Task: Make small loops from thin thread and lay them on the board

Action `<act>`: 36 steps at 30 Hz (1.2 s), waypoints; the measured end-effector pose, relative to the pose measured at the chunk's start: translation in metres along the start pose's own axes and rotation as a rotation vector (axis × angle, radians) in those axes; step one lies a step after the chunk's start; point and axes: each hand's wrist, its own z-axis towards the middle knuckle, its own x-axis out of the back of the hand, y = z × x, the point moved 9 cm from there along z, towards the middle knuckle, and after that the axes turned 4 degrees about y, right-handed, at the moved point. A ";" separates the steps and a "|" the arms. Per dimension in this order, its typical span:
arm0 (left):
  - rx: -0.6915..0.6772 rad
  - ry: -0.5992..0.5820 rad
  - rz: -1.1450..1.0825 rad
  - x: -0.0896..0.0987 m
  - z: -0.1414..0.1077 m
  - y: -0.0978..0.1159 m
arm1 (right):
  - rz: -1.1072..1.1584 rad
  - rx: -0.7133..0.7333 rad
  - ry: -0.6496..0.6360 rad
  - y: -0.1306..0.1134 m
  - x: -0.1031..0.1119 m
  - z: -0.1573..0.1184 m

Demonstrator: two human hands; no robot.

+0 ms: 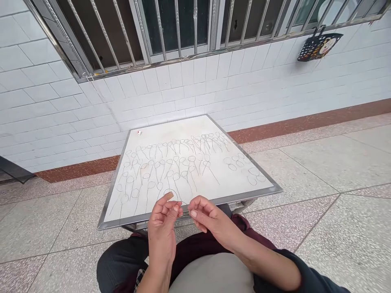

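Looped wires (215,176) on the tabletop (171,129) look done; by its near edge my left hand (165,217) and right hand (210,219) pinch 1 unlaid wire (184,203).

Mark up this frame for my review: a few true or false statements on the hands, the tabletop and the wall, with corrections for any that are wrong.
1. The left hand and right hand pinch a thin strand between them. True.
2. The table has a round top. False: it is four-sided, with a grey border.
3. Many thin loops with tails lie spread on the tabletop. True.
4. The group of loops without tails lies near the tabletop's left edge. False: it lies near the right edge.
5. A dotted bag hangs by the barred window. True.
6. The wall is bare wood. False: it has white tiles.
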 end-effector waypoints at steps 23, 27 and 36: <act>0.072 -0.051 0.105 0.000 0.003 -0.013 | -0.277 0.140 0.112 -0.002 0.014 0.014; 0.071 -0.028 0.143 0.002 0.006 -0.017 | -0.490 0.280 0.132 -0.010 0.014 0.014; 0.071 -0.002 0.208 0.002 0.004 -0.013 | -0.689 0.381 0.128 -0.018 0.012 0.013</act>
